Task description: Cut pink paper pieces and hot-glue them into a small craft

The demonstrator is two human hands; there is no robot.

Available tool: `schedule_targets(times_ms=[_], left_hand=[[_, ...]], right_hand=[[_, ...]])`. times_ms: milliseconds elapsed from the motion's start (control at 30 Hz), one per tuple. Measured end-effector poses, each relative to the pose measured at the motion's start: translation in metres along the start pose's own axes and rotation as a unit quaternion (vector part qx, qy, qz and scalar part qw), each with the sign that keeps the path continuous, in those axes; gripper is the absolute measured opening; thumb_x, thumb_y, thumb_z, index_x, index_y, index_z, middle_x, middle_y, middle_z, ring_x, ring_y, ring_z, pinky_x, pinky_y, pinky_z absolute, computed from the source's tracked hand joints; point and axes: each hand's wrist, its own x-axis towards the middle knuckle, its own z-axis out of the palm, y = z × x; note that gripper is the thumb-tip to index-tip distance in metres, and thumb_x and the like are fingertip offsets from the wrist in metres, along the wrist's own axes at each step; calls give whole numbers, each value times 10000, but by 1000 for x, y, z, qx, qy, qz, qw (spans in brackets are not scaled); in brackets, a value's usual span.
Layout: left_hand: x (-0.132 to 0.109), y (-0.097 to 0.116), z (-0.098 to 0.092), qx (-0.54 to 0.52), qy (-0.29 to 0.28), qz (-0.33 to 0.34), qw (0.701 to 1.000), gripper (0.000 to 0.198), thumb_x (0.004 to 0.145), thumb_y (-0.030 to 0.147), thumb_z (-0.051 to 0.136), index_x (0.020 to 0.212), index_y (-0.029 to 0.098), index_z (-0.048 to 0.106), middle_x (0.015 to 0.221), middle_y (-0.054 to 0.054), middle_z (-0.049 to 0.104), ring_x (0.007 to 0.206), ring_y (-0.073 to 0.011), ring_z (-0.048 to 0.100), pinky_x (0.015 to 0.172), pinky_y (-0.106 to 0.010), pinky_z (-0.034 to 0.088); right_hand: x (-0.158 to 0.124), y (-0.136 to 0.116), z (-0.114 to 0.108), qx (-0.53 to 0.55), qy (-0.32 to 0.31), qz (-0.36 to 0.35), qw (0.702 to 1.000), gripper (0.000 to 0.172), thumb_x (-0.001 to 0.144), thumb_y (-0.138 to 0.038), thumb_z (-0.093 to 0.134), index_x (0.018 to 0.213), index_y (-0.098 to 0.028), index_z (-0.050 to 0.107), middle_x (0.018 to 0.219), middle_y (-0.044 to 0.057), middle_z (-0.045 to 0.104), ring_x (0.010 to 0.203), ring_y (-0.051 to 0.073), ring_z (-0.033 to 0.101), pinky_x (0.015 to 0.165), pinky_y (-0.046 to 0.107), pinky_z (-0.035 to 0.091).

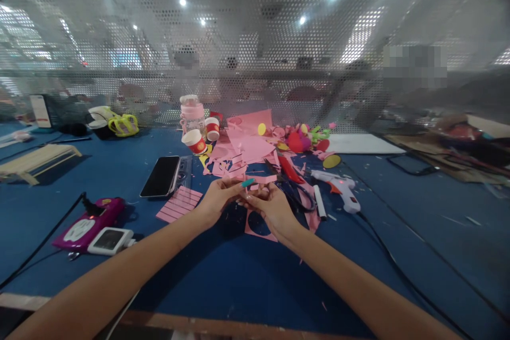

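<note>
My left hand (pixel 219 199) and my right hand (pixel 274 211) meet above the middle of the blue table. Between their closed fingers is a narrow pink paper strip (pixel 266 179), pinched from both sides. A small teal piece (pixel 247 183) shows at my left thumb; I cannot tell what it is. Under my hands lies a pink paper square (pixel 249 221) with a round hole cut in it. Just beyond them spreads a pile of pink paper scraps (pixel 255 149). Dark-handled scissors (pixel 297 191) lie right of my fingers, partly hidden.
A white glue gun (pixel 345 191) with a cord and a glue stick (pixel 319 202) lie rightward. On the left are a phone (pixel 160 176), lined pink paper (pixel 180 204) and a purple power strip (pixel 90 226). Paper cups (pixel 194 142) and a bottle (pixel 192 115) stand behind.
</note>
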Motion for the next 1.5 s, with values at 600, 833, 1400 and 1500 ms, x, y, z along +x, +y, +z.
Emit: schedule_targets(times_ms=[600, 833, 1400, 1500], left_hand=[[-3, 3, 2, -5, 5, 2, 1000, 214, 517, 182, 754, 710, 121, 684, 622, -26, 667, 517, -115, 587, 523, -240, 459], [-2, 3, 1, 10, 8, -9, 1000, 240, 515, 181, 756, 733, 115, 682, 675, -52, 686, 554, -133, 610, 518, -235, 467], [3, -1, -3, 82, 42, -4, 996, 483, 425, 228, 791, 835, 121, 557, 866, -64, 607, 722, -149, 589, 625, -268, 471], [-3, -3, 0, 236, 106, 115, 959, 681, 401, 284, 799, 954, 172, 417, 987, -62, 489, 806, -147, 531, 636, -275, 464]], right_hand=[[0, 3, 0, -19, 22, 7, 1000, 502, 445, -184, 793, 727, -204, 378, 555, -67, 608, 554, 136, 628, 583, 283, 542], [-2, 2, 0, -28, 20, 15, 999, 495, 445, -190, 789, 766, -196, 413, 552, -66, 601, 555, 147, 632, 576, 285, 533], [2, 2, -2, -24, 28, -28, 999, 470, 425, -167, 776, 692, -204, 392, 546, -75, 603, 527, 132, 613, 557, 282, 537], [4, 0, -2, -23, 48, -61, 997, 486, 386, -110, 764, 716, -215, 423, 545, -84, 590, 544, 150, 621, 540, 286, 538]])
